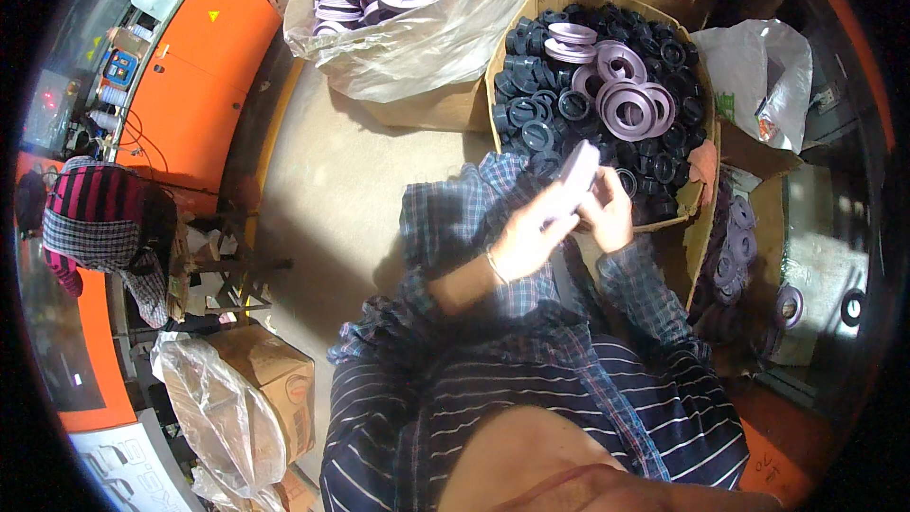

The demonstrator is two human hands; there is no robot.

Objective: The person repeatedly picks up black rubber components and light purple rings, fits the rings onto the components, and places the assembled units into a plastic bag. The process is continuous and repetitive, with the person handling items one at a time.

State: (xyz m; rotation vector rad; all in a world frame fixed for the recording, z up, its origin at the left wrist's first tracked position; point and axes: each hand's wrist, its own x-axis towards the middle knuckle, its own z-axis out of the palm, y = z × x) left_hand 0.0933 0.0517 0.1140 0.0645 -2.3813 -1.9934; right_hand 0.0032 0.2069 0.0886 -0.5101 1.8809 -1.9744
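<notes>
In front of my body I hold a pale lilac plastic ring [580, 165], turned edge-on and bright in the sunlight. My left hand [531, 235] is closed around its lower left side. The curled fingers of my right hand [609, 212] meet it from the right; whether another part sits between them is hidden. Just beyond my hands stands a cardboard box [700, 192] full of black plastic rings [538, 136]. On top of these lie several lilac rings [629, 110], some stacked together.
A plastic-lined box [398, 57] heaped with lilac rings stands at the far left. More lilac rings [737, 237] lie in a carton at my right. Orange machine cabinets [204, 66] line the left side, near another person [95, 213]. A bagged carton [256, 384] sits at lower left.
</notes>
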